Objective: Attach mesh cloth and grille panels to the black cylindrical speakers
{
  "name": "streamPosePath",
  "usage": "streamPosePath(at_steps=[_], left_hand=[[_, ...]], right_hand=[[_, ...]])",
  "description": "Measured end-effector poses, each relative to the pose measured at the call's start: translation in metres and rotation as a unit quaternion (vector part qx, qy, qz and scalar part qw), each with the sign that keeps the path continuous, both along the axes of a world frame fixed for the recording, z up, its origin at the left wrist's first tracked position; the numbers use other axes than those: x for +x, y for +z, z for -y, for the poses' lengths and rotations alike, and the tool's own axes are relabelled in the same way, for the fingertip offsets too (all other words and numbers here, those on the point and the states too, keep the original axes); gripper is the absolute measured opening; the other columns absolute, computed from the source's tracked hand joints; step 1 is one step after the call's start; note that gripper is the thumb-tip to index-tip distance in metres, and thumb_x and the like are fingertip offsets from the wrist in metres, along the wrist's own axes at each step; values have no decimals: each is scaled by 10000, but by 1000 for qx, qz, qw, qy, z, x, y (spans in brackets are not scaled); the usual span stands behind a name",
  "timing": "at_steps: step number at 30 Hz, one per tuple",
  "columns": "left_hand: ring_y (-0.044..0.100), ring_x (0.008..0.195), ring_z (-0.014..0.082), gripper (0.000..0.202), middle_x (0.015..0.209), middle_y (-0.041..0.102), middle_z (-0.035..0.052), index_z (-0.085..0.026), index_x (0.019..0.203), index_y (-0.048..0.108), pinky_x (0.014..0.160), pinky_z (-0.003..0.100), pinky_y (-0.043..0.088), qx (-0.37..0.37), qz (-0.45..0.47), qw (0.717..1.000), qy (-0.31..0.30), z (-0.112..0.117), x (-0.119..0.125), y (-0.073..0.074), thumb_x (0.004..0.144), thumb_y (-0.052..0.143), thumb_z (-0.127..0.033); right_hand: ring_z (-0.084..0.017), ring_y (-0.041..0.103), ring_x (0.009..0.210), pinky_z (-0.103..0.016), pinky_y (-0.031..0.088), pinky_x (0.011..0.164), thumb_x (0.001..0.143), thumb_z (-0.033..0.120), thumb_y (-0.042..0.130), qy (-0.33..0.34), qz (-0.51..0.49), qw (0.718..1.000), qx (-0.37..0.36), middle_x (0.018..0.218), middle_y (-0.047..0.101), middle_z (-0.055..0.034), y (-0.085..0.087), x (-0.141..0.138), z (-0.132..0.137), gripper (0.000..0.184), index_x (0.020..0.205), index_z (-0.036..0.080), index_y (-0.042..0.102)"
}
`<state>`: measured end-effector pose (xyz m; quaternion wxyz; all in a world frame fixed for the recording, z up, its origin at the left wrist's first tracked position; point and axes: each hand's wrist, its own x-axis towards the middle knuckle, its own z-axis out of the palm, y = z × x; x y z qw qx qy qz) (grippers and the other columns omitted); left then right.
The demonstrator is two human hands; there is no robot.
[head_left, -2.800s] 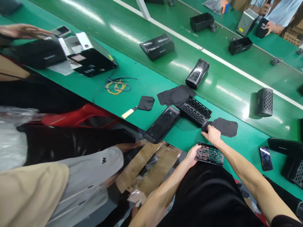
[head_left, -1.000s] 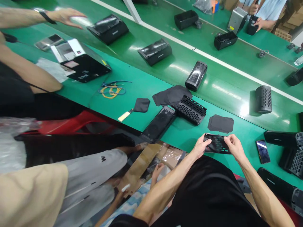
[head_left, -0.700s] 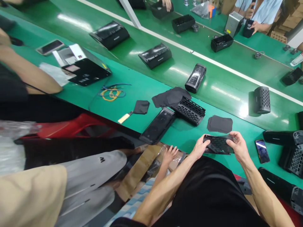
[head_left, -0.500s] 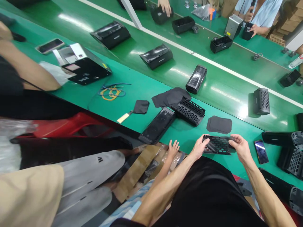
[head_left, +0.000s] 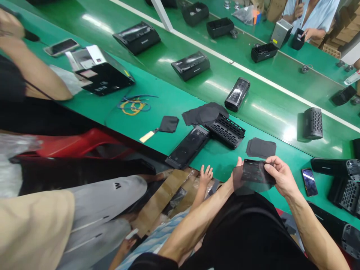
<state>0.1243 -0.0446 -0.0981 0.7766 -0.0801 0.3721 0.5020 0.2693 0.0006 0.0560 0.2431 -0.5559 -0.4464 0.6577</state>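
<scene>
My left hand (head_left: 237,174) grips the left end of a perforated black panel (head_left: 250,161), its thumb raised at the edge. Over the panel lies a thin, see-through dark mesh sheet (head_left: 250,184), which covers most of it and part of my left fingers. My right hand (head_left: 277,174) pinches the sheet's upper right corner between thumb and fingers. Just beyond my hands is a stack of dark sheets (head_left: 261,147) on the green bench. To the left, a slotted black shell (head_left: 227,131) leans beside a long black speaker housing (head_left: 188,147) and more dark sheets (head_left: 204,113).
A phone (head_left: 309,181) and several black speaker housings (head_left: 332,165) lie at the right. Speakers stand on the green conveyor (head_left: 270,93). A child's hand (head_left: 206,174) reaches to the bench edge left of me. Co-workers sit at left and across.
My right hand has drawn the mesh sheet left and toward me across the panel, so it now overlaps my left fingers. Across the line, a co-worker's hand has left a black housing.
</scene>
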Motion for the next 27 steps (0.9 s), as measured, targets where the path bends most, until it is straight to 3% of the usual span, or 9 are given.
streamPosePath(at_steps=[4,7,9,12,14,17,20,23,27], left_hand=[[781,923,317,765,924,809,138,-172,1092,740,838,414,610,-11,10,1000,-1,1,-8,9,908,485,-869],[782,936,293,743,937,806,120,-184,1080,725,844,389,612,-14,-10,1000,16,2,-12,15,897,513,-872],[777,943,294,693,937,805,113,-182,1064,723,841,378,608,3,-27,1000,13,3,-12,19,847,646,-836],[758,925,280,591,964,804,99,-166,1055,729,837,343,589,57,-76,995,-10,4,-12,28,663,951,-549],[735,881,247,569,969,798,83,-158,1040,735,821,315,570,82,-113,990,-23,4,-14,35,573,993,-358],[689,796,199,482,910,769,42,-169,1006,729,769,291,545,85,-148,984,-45,2,-17,43,592,942,-290],[659,753,182,454,874,740,16,-183,1006,709,742,287,529,84,-168,980,-68,0,-18,49,621,919,-300],[648,737,178,455,863,728,14,-185,994,693,731,289,528,82,-180,977,-81,-3,-19,54,631,922,-339],[654,700,173,491,859,730,11,-196,1042,676,674,276,531,83,-175,975,-108,-6,-24,60,645,914,-361]], right_hand=[[-179,512,624,-297,425,601,747,582,742,-27,110,992,57,717,588,12,-39,27,-3,413,945,252,592],[-205,542,630,-325,449,630,818,544,642,-18,212,971,105,699,601,13,-55,41,1,326,966,259,589],[-216,564,636,-341,461,659,867,505,586,-1,272,953,130,700,622,11,-57,44,7,267,978,262,594],[-248,661,751,-369,498,748,891,475,577,21,298,943,147,824,712,-22,-50,46,14,250,1025,265,600],[-277,704,880,-394,515,822,889,482,607,18,296,943,151,948,752,-56,-45,51,17,282,1072,268,604],[-295,692,966,-421,523,867,857,550,686,-40,308,937,160,1070,749,-107,-43,65,18,380,1088,261,601],[-268,674,889,-381,536,757,777,656,774,-98,257,958,85,1042,735,-104,-52,81,17,535,1078,248,601],[-179,578,648,-273,432,552,716,749,793,-87,130,986,-48,761,646,-5,-63,88,20,582,898,241,573],[-111,441,535,-225,333,484,614,752,864,-115,37,988,-96,650,545,49,-67,83,28,652,783,240,499]])
